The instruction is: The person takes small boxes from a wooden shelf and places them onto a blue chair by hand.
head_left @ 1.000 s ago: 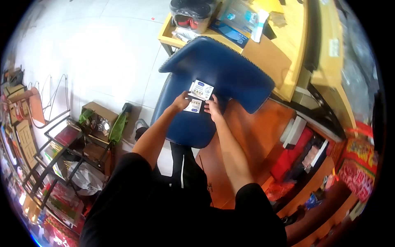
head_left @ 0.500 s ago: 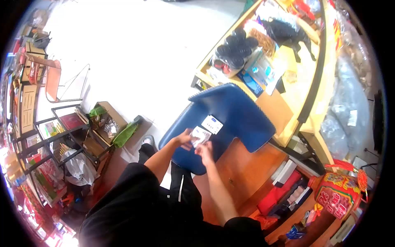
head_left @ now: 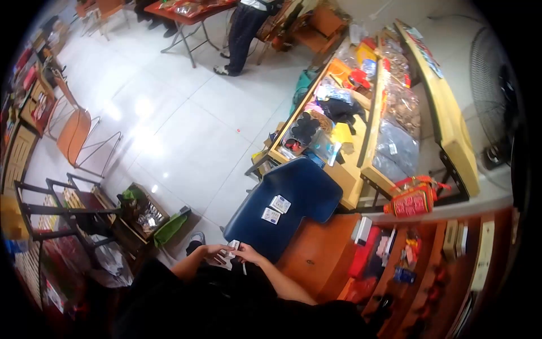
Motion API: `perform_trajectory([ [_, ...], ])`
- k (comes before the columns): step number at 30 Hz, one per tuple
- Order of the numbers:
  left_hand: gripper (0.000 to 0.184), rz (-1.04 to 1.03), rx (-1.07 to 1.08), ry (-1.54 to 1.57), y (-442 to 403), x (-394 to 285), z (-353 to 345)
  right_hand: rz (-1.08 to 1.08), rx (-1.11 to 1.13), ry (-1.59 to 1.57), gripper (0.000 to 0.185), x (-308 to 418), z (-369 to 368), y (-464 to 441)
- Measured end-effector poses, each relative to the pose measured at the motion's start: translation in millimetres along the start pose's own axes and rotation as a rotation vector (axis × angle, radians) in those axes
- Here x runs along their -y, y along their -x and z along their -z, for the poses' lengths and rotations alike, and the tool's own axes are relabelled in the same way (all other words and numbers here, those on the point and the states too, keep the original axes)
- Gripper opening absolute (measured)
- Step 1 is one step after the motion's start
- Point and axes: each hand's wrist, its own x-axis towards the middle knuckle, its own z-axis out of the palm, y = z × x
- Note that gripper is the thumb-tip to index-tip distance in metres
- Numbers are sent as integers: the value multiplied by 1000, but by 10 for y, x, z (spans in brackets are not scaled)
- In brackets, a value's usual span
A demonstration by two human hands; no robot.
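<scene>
Low over my lap, close to the front edge of the blue chair (head_left: 259, 231), my right hand (head_left: 247, 253) pinches a small white card or packet (head_left: 233, 244). My left hand (head_left: 213, 253) is at its other side, fingers bent against a white piece just below; how much each hand grips is hard to make out. On the chair seat lie two small white printed packets, an upper packet (head_left: 280, 204) and a lower packet (head_left: 270, 215), almost touching. Their print is too small to read.
Right of the chair stands a wooden table (head_left: 351, 169) crowded with bagged goods and black-capped containers. A red lantern-like ornament (head_left: 414, 201) hangs at its end. Left are an open box (head_left: 148, 217), a black rack (head_left: 56, 211) and an orange chair (head_left: 75, 133). A person (head_left: 244, 37) stands farther back.
My hands have drawn back from over the seat to my lap. A second white packet now lies on the chair beside the first. The view has tilted up, showing more floor.
</scene>
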Motion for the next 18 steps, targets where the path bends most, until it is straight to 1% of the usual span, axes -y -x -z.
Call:
perform_trajectory([
  [2,88,2,-26,79,175,205,119,43,-13,-44,37,83,-283,-8],
  [3,82,-79,-47,66,315,273,128,55,-34,-49,37,83,-444,-48],
  [4,82,-74,-39,42,381,353,150,76,-148,-99,41,47,-630,-79],
  [5,82,-167,-48,85,419,415,173,97,-264,-151,45,-7,-775,-96],
  [6,82,-259,-54,125,538,413,134,105,-288,-166,45,38,-911,-28],
  [7,76,-353,-128,114,653,416,79,113,-357,-251,51,74,-1030,51],
  [8,76,-342,-114,81,717,349,46,122,-425,-342,57,114,-1146,136],
  [9,74,-396,-104,44,767,293,24,127,-462,-362,67,126,-1157,167],
  [10,72,-452,-92,7,807,225,-5,157,-466,-329,70,116,-1118,251],
  [11,68,-510,-55,-27,815,146,-49,189,-476,-379,70,112,-1107,331],
  [12,68,-504,-38,-64,809,82,-103,225,-486,-427,71,195,-1112,451],
  [13,63,-533,-36,-42,797,32,-175,273,-470,-536,70,265,-1133,581],
  [14,59,-561,-32,-19,792,-28,-256,292,-502,-557,70,276,-1157,646],
  [15,56,-573,-15,-44,897,-103,-371,373,-555,-591,69,279,-1170,708],
  [16,56,-566,4,-83,929,-142,-456,455,-608,-625,68,273,-1200,771],
  [17,61,-621,-3,-162,947,-191,-531,535,-639,-685,68,262,-1250,841],
  [18,65,-676,-8,-241,962,-224,-616,559,-667,-704,68,250,-1299,931],
])
